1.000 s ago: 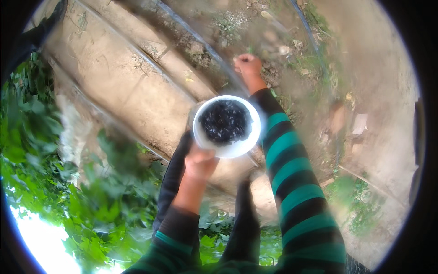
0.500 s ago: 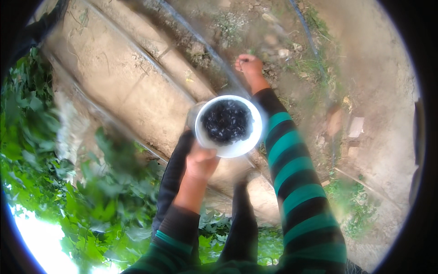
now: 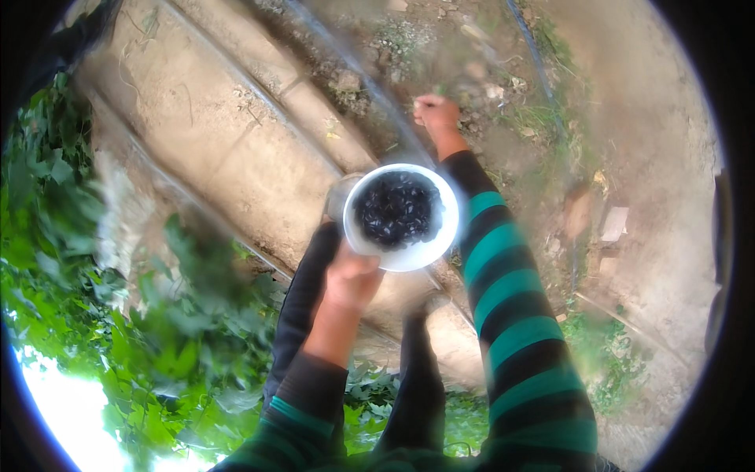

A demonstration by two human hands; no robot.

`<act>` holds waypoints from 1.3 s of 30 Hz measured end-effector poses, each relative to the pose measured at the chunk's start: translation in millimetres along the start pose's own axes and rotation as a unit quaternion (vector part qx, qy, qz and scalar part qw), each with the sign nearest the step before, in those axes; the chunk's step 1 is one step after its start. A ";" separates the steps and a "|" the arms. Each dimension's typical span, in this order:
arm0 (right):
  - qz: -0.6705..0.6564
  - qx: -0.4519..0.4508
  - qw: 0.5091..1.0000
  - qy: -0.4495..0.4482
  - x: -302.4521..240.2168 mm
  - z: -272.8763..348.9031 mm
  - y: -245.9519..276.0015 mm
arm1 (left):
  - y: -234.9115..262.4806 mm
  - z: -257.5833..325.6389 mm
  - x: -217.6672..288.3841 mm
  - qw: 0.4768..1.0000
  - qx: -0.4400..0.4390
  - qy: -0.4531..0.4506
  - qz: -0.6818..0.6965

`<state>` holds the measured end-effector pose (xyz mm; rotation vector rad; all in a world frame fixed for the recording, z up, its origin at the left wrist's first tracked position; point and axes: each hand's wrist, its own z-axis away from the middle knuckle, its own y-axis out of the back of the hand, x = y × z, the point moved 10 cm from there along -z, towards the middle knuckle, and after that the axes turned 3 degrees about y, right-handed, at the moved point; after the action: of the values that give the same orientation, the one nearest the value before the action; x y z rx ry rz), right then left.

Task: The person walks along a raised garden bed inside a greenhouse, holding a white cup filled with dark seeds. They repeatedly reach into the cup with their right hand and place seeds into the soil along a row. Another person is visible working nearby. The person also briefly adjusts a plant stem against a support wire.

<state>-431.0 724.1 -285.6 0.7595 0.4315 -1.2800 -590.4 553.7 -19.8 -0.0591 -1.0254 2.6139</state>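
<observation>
My left hand grips the near left rim of a round white bowl and holds it up in front of me. Many small, shiny, dark oval pieces lie in the bowl; their kind I cannot make out. Beyond it, my right hand is stretched forward over the soil, its fingers curled closed. Whatever those fingers hold, if anything, is too small and blurred to name. The right hand is apart from the bowl, close to a dark hose on the ground.
Long thin rails run diagonally over the pale ground on the left. Leafy green plants crowd the lower left. A second hose lies on the soil at the far right. My legs in dark trousers stand below the bowl.
The bowl and my left hand have shifted slightly right. My right hand has also moved a little right, its fingers still closed; the dark speck seen at them earlier is no longer clear.
</observation>
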 end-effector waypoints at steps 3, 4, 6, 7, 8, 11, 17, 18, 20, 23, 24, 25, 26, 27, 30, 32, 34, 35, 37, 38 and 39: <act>-0.018 -0.002 1.000 0.001 12.5 -11.4 2.1 | 2.2 0.5 0.0 1.000 0.005 -0.002 0.004; 0.012 -0.015 0.999 0.041 8.2 -17.6 1.4 | 3.5 -0.3 0.2 1.000 0.007 -0.003 0.006; 0.105 -0.020 0.991 0.084 2.9 -26.7 3.8 | 5.6 0.0 -1.1 1.000 0.012 0.000 0.009; -0.019 -0.053 0.997 0.060 6.9 -29.2 0.2 | 6.8 -0.3 -2.1 1.000 0.014 0.005 0.009; -0.109 -0.065 0.992 0.016 11.0 -30.4 0.0 | 8.2 0.7 -2.4 1.000 0.019 0.003 0.019; -0.238 -0.134 0.962 -0.011 -11.7 -26.3 -13.6 | 5.3 1.5 -2.2 1.000 0.002 -0.003 0.010; -0.173 -0.149 0.974 0.009 -105.2 -15.2 -46.5 | 0.2 4.7 1.6 0.999 0.000 -0.030 0.019; -0.158 -0.147 0.976 0.023 -120.6 -14.1 -51.6 | -1.1 5.5 3.7 0.999 -0.001 -0.038 0.024; -0.143 -0.143 0.978 0.045 -146.6 -11.2 -60.9 | -4.6 10.2 6.2 0.998 -0.001 -0.054 0.035; -0.091 -0.137 0.983 0.077 -172.2 -11.5 -76.5 | -7.5 10.5 8.9 0.997 0.000 -0.044 0.068; -0.064 -0.119 0.988 0.073 -175.2 -11.3 -75.3 | -8.6 12.3 9.5 0.997 0.003 -0.046 0.065; -0.041 -0.125 0.988 0.083 -180.4 -15.7 -85.0 | -7.5 7.6 15.0 0.996 0.007 -0.052 0.069; -0.015 -0.117 0.990 0.080 -182.5 -19.6 -89.8 | -7.0 5.0 19.0 0.996 0.011 -0.058 0.072; 0.005 -0.106 0.992 0.074 -183.5 -23.2 -92.9 | -7.2 2.7 22.2 0.996 0.011 -0.059 0.071; 0.089 -0.100 0.987 0.090 -188.5 -37.9 -107.0 | -6.0 -6.0 31.2 0.995 0.014 -0.061 0.073; 0.137 -0.091 0.981 0.107 -190.6 -42.0 -105.2 | -11.2 -3.8 29.0 0.995 -0.004 -0.065 0.076; 0.201 -0.080 0.965 0.149 -198.9 -46.1 -108.5 | -5.5 -4.1 28.0 0.994 0.015 -0.068 0.081; 0.238 -0.073 0.951 0.185 -204.7 -47.0 -110.7 | -3.4 -5.0 27.9 0.993 0.017 -0.067 0.092; 0.297 -0.064 0.923 0.235 -212.7 -47.8 -115.7 | -0.6 -5.4 27.4 0.994 0.020 -0.067 0.083; 0.316 -0.055 0.912 0.254 -217.2 -42.7 -111.2 | -2.4 0.8 23.3 0.995 0.015 -0.064 0.079; 0.337 -0.054 0.901 0.268 -219.0 -45.3 -116.5 | -0.6 -2.7 25.1 0.994 0.019 -0.063 0.082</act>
<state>-593.5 896.8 -199.9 1.0518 0.6054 -0.3799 -613.4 563.9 -19.3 0.0316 -1.0516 2.8161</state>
